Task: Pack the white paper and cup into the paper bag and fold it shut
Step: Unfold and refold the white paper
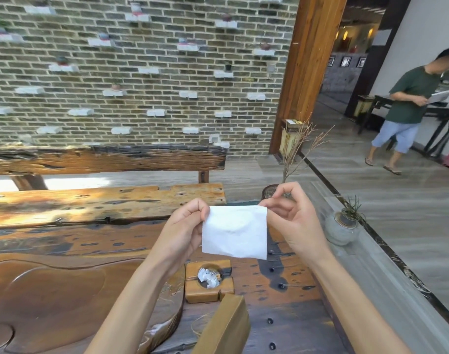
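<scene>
I hold a square white paper (235,232) up in front of me above the wooden table. My left hand (185,228) pinches its top left corner and my right hand (292,221) pinches its top right corner, so the sheet hangs flat between them. A brown paper bag (223,328) stands at the bottom of the view, near the table's front edge, below my hands. I see no cup.
A wooden block (209,282) with a round hollow holding crumpled foil sits under the paper. A carved wooden tray (52,297) lies at left, a grey plant pot (342,227) at the right edge. A bench (103,200) stands beyond. A person (407,108) walks at far right.
</scene>
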`<state>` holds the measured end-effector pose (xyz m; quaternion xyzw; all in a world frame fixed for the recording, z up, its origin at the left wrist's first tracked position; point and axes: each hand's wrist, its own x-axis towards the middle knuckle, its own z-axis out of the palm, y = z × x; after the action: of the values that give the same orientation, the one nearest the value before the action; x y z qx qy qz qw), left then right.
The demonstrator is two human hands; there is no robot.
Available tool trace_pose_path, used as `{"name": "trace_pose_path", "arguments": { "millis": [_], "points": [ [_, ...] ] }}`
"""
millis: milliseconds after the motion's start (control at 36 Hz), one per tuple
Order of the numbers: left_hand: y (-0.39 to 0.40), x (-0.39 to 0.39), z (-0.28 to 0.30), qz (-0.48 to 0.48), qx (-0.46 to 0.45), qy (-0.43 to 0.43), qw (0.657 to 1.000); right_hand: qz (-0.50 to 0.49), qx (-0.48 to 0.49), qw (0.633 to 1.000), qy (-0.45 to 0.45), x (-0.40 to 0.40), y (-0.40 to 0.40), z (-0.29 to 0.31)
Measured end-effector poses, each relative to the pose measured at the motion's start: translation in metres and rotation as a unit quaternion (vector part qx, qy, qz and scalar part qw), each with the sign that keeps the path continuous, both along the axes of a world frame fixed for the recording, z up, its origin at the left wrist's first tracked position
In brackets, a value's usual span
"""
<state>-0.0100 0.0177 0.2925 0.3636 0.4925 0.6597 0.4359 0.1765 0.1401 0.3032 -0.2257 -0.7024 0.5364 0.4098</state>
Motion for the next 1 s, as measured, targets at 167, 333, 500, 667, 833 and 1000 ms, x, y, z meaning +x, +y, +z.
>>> {"name": "trace_pose_path", "arguments": {
  "millis": [167,333,500,667,833,1000],
  "points": [
    [0.0009,0.0028,0.0007,0.043,-0.018,0.043,0.998,0.001,-0.044,0.999,0.004,-0.0006,-0.0014,-0.0014],
    [-0.0028,0.0057,0.0025,0.050,-0.001,0.025,0.998,0.013,-0.033,0.999,-0.017,-0.0034,-0.0045,0.0019],
    [-0.0069,0.0050,0.0050,0.044,0.011,-0.035,0.998,0.005,-0.035,0.999,-0.013,-0.0051,-0.0032,-0.0024],
    [-0.0075,0.0063,0.0073,0.027,-0.006,-0.065,0.997,-0.009,-0.039,0.999,-0.003,-0.0061,-0.0027,-0.0041],
    [-0.0046,0.0069,0.0033,0.011,-0.040,-0.011,0.999,-0.011,-0.037,0.999,-0.017,-0.0026,-0.0025,-0.0047],
    [-0.0028,0.0086,0.0040,0.006,-0.049,0.021,0.999,0.004,-0.042,0.998,-0.053,0.0018,-0.0021,-0.0023]
  ]
}}
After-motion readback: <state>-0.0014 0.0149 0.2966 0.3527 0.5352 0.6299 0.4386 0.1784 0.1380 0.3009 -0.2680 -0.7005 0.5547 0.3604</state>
